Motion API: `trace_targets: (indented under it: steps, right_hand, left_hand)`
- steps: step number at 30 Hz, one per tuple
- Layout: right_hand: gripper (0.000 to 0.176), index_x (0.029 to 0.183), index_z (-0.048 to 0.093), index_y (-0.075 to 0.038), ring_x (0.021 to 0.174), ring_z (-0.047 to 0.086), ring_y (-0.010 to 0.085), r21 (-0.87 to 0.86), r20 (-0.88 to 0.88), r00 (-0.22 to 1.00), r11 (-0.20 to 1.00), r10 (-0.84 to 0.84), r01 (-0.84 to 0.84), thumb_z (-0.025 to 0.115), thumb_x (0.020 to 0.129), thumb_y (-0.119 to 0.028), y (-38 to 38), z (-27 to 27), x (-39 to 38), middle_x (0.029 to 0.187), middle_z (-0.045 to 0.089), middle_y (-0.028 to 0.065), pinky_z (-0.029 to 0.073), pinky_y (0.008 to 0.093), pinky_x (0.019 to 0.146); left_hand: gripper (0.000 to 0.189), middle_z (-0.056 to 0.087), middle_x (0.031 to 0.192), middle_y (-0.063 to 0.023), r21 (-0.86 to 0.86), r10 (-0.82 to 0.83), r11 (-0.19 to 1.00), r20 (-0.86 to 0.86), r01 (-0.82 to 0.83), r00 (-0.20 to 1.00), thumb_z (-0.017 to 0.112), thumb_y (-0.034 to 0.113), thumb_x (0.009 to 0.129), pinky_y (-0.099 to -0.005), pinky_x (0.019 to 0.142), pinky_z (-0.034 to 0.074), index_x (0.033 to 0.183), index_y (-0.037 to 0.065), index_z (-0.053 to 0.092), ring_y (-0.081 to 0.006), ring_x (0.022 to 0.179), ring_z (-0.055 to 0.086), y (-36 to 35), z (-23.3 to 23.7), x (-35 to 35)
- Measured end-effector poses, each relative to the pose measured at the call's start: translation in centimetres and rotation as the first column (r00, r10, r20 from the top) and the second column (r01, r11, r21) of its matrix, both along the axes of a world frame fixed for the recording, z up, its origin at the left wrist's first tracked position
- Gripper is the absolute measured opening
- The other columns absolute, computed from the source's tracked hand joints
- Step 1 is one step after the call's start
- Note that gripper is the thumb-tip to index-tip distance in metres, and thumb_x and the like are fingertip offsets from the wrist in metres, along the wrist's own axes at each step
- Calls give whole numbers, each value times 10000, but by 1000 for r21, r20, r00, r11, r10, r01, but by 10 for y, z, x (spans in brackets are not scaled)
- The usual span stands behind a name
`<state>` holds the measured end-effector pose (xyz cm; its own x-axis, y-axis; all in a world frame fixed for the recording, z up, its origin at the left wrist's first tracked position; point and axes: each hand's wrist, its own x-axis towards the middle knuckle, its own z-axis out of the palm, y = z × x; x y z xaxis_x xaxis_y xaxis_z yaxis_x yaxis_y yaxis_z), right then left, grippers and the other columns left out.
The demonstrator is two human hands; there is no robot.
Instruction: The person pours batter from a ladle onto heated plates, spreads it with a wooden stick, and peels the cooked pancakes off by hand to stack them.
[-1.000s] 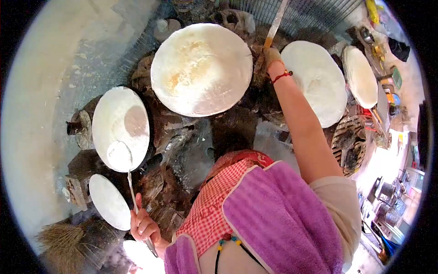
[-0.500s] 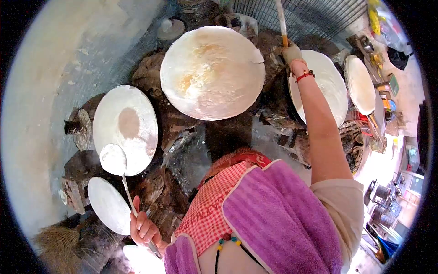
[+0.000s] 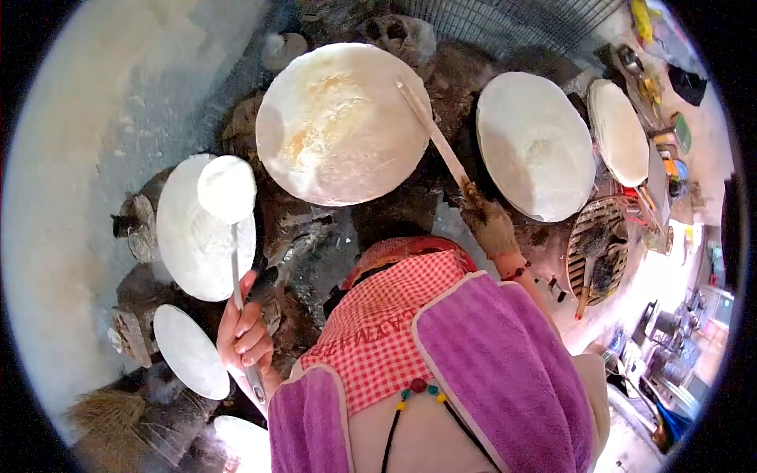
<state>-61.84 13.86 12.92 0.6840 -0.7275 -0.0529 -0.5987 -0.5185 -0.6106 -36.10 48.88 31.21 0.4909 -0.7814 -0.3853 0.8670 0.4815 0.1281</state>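
My left hand (image 3: 246, 327) is closed around the handle of a metal ladle (image 3: 227, 189), whose white-coated bowl hangs over the upper part of the left round griddle (image 3: 189, 252), covered by a pale layer of batter. My right hand (image 3: 489, 225), in a soiled work glove, grips a flat wooden stick (image 3: 434, 134). The stick's tip lies over the right part of the middle pancake (image 3: 339, 142), a broad pale round with yellowish-brown patches. Beyond my right hand is another pale pancake (image 3: 536, 150), partly in shadow.
A smaller white round (image 3: 191, 351) sits at lower left, above a straw broom (image 3: 106, 418). To the right are a stack of pale flat rounds (image 3: 619, 134) and a slatted basket (image 3: 579, 256) with a dark brush-like thing in it. A wire grid (image 3: 512, 27) stands at the back.
My right hand has drawn back from the far side, bringing the stick down over the middle pancake. The ladle has moved up across the left griddle, where the brownish bare spot is now white.
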Motion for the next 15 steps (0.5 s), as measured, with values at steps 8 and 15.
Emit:
trace_targets:
  steps: [8,15]
  right_hand:
    - [454,1270,507,-93,983,593,402,77,-164,984,995,75,-63,585,837,-206,-36,18,69,1054,615,249,483,458,852]
    - [509,1327,474,-142,991,596,399,193,-187,978,980,92,-55,553,840,-270,9,27,35,1084,607,254,476,445,864]
  left_hand:
    - [509,354,731,-43,-239,-246,950,-181,200,952,222,205,1032,-257,406,387,1465,33,17,-97,476,370,-30,-9,21]
    - [514,367,762,-49,-197,-224,963,-215,183,951,208,251,1037,-283,474,395,1475,49,31,-104,485,348,4,-19,31]
